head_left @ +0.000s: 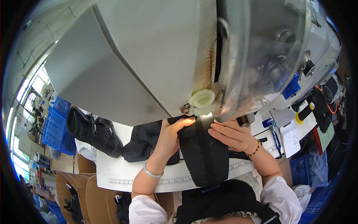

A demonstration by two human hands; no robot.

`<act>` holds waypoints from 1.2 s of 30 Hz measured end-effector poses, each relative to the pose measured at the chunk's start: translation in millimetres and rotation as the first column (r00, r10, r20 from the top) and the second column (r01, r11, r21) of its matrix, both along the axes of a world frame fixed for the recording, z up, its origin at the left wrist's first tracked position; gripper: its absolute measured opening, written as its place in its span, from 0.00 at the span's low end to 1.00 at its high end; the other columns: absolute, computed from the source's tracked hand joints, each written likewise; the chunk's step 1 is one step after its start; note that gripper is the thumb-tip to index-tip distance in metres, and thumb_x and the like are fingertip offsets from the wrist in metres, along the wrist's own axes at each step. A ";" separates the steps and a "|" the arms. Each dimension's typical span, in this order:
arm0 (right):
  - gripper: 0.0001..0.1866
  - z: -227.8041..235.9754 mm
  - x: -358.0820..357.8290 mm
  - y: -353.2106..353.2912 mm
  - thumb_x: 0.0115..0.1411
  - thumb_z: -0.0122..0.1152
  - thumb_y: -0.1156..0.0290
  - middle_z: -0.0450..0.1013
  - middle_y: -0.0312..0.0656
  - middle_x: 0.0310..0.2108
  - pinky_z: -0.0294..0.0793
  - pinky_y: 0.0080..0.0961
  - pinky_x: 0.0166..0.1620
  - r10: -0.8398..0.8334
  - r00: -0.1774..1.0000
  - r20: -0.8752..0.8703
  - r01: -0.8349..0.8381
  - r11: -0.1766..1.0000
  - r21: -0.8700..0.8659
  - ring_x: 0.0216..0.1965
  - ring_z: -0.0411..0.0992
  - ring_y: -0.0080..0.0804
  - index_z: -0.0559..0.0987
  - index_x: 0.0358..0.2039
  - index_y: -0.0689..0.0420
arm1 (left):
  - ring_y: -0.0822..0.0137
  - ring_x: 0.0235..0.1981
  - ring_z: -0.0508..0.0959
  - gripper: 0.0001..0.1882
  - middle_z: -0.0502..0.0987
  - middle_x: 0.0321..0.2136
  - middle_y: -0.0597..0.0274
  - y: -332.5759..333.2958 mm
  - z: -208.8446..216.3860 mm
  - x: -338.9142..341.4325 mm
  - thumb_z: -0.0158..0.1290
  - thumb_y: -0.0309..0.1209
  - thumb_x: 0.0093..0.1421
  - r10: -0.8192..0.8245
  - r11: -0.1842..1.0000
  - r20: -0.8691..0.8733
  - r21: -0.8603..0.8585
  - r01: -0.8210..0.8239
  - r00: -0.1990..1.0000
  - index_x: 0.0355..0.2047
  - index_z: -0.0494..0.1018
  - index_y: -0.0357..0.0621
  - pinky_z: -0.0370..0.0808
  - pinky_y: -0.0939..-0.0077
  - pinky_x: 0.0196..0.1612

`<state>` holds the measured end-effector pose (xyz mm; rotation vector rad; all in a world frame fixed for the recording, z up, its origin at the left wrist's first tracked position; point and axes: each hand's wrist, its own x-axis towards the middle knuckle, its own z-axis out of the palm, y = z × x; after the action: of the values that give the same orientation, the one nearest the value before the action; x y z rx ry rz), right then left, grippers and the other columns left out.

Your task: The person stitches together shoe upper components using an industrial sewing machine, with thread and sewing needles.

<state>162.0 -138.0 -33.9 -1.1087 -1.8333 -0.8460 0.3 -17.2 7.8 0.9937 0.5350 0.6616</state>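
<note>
A long black padded fabric piece (205, 156) lies under the head of a large grey sewing machine (156, 48), its rounded end hanging toward me over the white table's front edge. My left hand (173, 134), with a pale bangle at the wrist, grips the piece's left edge: the thumb lies on top and the fingers are mostly hidden. On the right edge, my right hand (233, 136) rests with its fingers stretched out flat; its thumb cannot be made out. A small light shines on the fabric between my hands. The needle is hidden behind the machine's pale green ring (203, 100).
Black strapped braces (95, 132) and folded black pieces (140, 145) lie left on the white table (123, 181), which carries a ruler strip. To the right are a blue-handled tool (275, 136), a paper note (290, 138) and a thread spool (305, 113). Cardboard boxes (95, 201) stand below left.
</note>
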 end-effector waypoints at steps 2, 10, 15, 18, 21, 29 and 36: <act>0.14 0.0 0.5 -0.9 0.43 0.60 0.74 0.71 0.28 0.31 0.71 0.21 0.38 -0.012 1.000 0.013 0.012 1.000 -0.003 0.32 0.69 0.23 0.81 0.34 0.52 | 0.70 0.29 0.77 0.07 0.77 0.28 0.58 1.6 -0.7 -0.1 0.52 0.21 0.51 -0.046 0.999 0.030 0.014 0.045 0.998 0.31 0.74 0.31 0.75 0.78 0.33; 0.18 -1.4 5.2 2.7 0.39 0.60 0.75 0.70 0.28 0.29 0.70 0.23 0.38 -0.035 0.999 -0.011 0.035 0.999 0.007 0.31 0.68 0.25 0.81 0.35 0.52 | 0.70 0.29 0.77 0.07 0.77 0.28 0.58 2.6 -9.4 7.8 0.51 0.22 0.53 0.015 0.999 0.012 0.037 -0.015 1.000 0.31 0.74 0.30 0.74 0.78 0.34; 0.19 3.3 1.4 0.1 0.39 0.59 0.76 0.70 0.30 0.29 0.70 0.24 0.36 -0.013 0.998 -0.069 0.011 1.000 -0.024 0.30 0.68 0.28 0.80 0.36 0.53 | 0.69 0.31 0.77 0.09 0.77 0.30 0.54 11.4 -16.6 4.6 0.49 0.23 0.54 -0.008 1.000 -0.007 0.009 0.008 1.000 0.33 0.74 0.28 0.74 0.78 0.35; 0.18 3.2 -0.1 0.3 0.38 0.60 0.76 0.71 0.31 0.31 0.69 0.22 0.31 0.012 0.999 -0.032 -0.012 1.000 0.000 0.27 0.67 0.27 0.80 0.35 0.55 | 0.67 0.32 0.77 0.11 0.77 0.31 0.51 17.9 -20.8 2.9 0.47 0.23 0.55 -0.022 1.000 -0.015 0.011 0.022 1.000 0.34 0.74 0.25 0.74 0.78 0.36; 0.17 4.5 -4.6 0.7 0.39 0.61 0.75 0.73 0.30 0.34 0.68 0.21 0.31 -0.018 1.000 0.016 0.017 0.999 0.027 0.26 0.66 0.24 0.80 0.35 0.55 | 0.66 0.33 0.77 0.11 0.77 0.33 0.49 25.2 -26.0 -2.6 0.48 0.23 0.54 -0.156 0.987 0.011 0.024 0.156 0.988 0.34 0.73 0.24 0.74 0.78 0.36; 0.16 4.7 0.0 5.4 0.40 0.62 0.75 0.74 0.31 0.38 0.63 0.19 0.28 -0.067 0.998 0.022 0.066 0.998 0.020 0.24 0.65 0.22 0.80 0.35 0.54 | 0.70 0.33 0.77 0.10 0.77 0.31 0.53 18.5 -17.8 9.4 0.49 0.23 0.55 0.028 1.000 0.029 0.001 -0.028 0.999 0.34 0.72 0.26 0.74 0.79 0.34; 0.16 4.8 -3.4 -3.3 0.40 0.62 0.75 0.74 0.34 0.41 0.59 0.18 0.23 0.021 1.000 0.013 -0.020 0.999 -0.027 0.20 0.59 0.22 0.80 0.35 0.56 | 0.74 0.28 0.77 0.08 0.77 0.29 0.59 5.7 -1.1 -7.8 0.53 0.25 0.55 -0.188 0.976 -0.027 -0.117 0.184 0.982 0.34 0.74 0.31 0.73 0.84 0.29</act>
<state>158.6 -141.3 -29.1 -1.1014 -1.8688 -0.8213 -7.4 -11.6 6.7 0.9371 0.4999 0.4412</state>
